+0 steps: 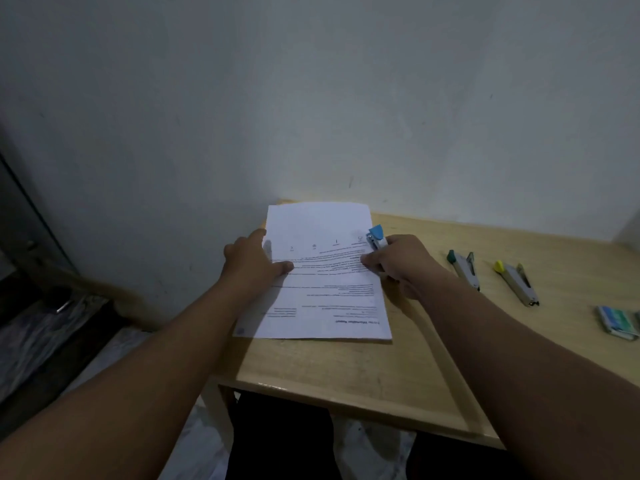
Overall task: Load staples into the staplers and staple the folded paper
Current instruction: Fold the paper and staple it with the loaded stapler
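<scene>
From my seat the biggest thing I see is the wall (311, 98), a flat, pale, matte plaster face with a few faint scuffs. Below it runs the tabletop (433, 341), light wood with a smooth, faintly glossy finish and a squared front edge. On its left part lies the folded paper (322, 299), a thin white rectangular stack printed with fine lines of text that read upside down to me, its far end reaching the back edge by the wall.

My left hand (252, 261) rests on the paper's left edge, fingers stretched fairly flat and pressing the sheet down, the thumb out past the edge. My right hand (401, 265) is curled round the blue stapler (375, 239) at the paper's right edge, with the fingertips touching the sheet; the stapler's metal nose and rounded blue plastic cap stick out beyond the knuckles, and its mouth sits at the paper's margin.

Right of that hand, well apart from the paper, lie two more slim metal staplers side by side: the green stapler (464, 268) with a dark green cap, and the yellow stapler (517, 282) with a yellow cap. Near the right border sits the staple box (618, 322), a small flat cardboard packet in greenish tones.
</scene>
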